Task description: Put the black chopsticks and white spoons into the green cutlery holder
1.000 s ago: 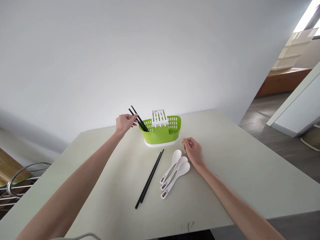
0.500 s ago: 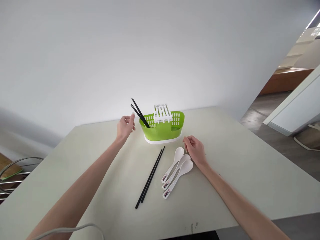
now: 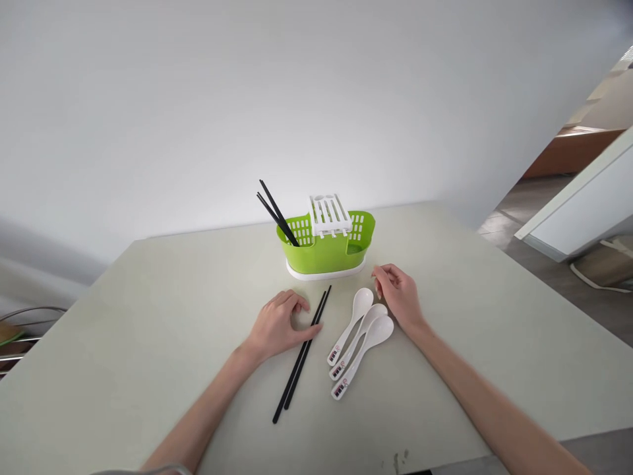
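Note:
A pair of black chopsticks (image 3: 298, 369) lies slanted on the table, and my left hand (image 3: 281, 324) is over their upper part, thumb and fingers apart, holding nothing. Three white spoons (image 3: 363, 343) lie fanned out to the right, bowls pointing away from me. Just beyond their bowls my right hand (image 3: 396, 293) rests on the table, its fingers curled together; whether anything is inside cannot be seen. Behind stands a green utensil basket (image 3: 326, 256) with a white base and a white slotted rack (image 3: 330, 214). Black chopsticks (image 3: 277, 214) lean in its left compartment.
The pale table (image 3: 198, 297) meets a white wall (image 3: 222, 112) at the back. A wire rack (image 3: 20, 356) shows at the far left. On the right, beyond the table edge, are the floor and a white panel (image 3: 583, 204).
My left hand has moved from beside the basket's left end down toward me, over the chopsticks on the table. The right hand stays near the spoons. The view has shifted slightly.

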Demonstrator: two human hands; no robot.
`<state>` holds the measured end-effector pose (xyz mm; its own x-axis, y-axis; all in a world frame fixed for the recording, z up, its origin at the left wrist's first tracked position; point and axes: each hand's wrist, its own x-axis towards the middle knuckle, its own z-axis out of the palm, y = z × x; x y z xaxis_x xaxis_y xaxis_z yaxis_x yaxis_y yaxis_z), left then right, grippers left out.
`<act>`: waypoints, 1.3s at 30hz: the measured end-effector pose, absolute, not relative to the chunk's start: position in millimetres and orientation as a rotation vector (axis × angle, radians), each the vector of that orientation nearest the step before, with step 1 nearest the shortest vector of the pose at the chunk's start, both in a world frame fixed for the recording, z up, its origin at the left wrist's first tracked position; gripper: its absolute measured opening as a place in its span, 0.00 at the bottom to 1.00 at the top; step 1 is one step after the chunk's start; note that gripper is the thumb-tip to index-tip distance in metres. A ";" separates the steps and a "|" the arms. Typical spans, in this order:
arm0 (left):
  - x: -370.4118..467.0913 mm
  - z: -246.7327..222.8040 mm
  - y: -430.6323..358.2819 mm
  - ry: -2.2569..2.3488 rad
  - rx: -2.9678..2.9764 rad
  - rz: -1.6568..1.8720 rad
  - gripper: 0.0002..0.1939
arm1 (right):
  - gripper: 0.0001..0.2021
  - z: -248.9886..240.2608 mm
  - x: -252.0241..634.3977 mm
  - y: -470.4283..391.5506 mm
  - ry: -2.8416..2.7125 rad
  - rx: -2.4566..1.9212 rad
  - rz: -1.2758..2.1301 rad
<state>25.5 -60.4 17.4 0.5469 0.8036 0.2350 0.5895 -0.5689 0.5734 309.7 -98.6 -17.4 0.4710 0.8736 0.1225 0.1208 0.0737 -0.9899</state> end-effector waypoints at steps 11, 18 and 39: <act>0.9 23.8 -56.8 1.157 2.453 0.480 0.06 | 0.19 -15.8 308.9 -98.7 -0.958 -1.440 0.731; -0.5 36.1 -61.3 1.601 2.622 0.291 0.11 | 0.19 -12.4 306.9 -101.7 -0.922 -1.461 0.780; 5.2 15.1 -70.2 0.943 2.396 1.289 0.07 | 0.19 -14.1 308.3 -103.2 -0.930 -1.469 0.802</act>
<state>5.2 -70.2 15.1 0.3952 0.6519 0.6472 0.4199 -0.7549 0.5039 308.3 -103.2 -14.1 0.4497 0.8928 0.0274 0.1043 -0.0220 -0.9943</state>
